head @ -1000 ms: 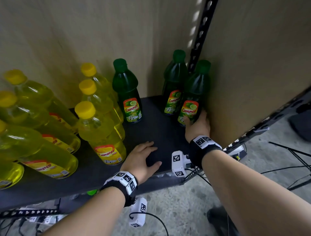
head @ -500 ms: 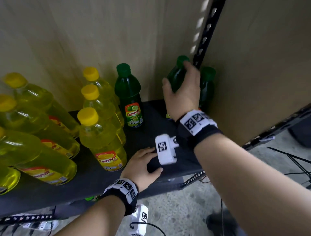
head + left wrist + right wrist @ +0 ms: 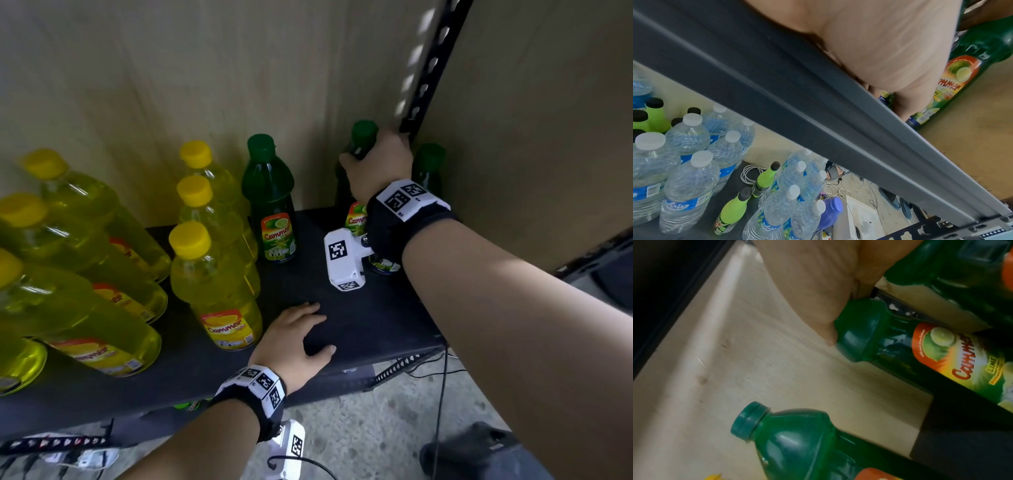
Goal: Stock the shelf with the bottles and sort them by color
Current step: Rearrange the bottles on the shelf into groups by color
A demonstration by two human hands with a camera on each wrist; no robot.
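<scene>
- Shelf (image 3: 359,308) board is flat, dark and a bit rough, with a pale wooden wall behind it and a black metal post (image 3: 424,78) full of holes in the back corner.
- Three green bottles of shiny see-through plastic have round green caps and orange labels. One (image 3: 270,198) stands alone near the middle of the shelf; two stand by the post.
- The right hand (image 3: 376,168) is curled around the neck of the back green bottle (image 3: 363,132), just under its cap, beside the post. The front green bottle (image 3: 428,164) stands just right of that hand, by the side wall.
- The left hand (image 3: 294,342) lies flat on the front edge of the shelf, fingers spread and holding nothing.
- Yellow bottles (image 3: 212,274) with yellow caps fill the left part of the shelf. They are clear, smooth and fat.
- One second ago the right hand was low, at the label of the front green bottle. Now it is up at the neck of the back one. The left hand has stayed put.
- Under the shelf, the left wrist view shows ribbed clear water bottles (image 3: 688,178) with white caps.
</scene>
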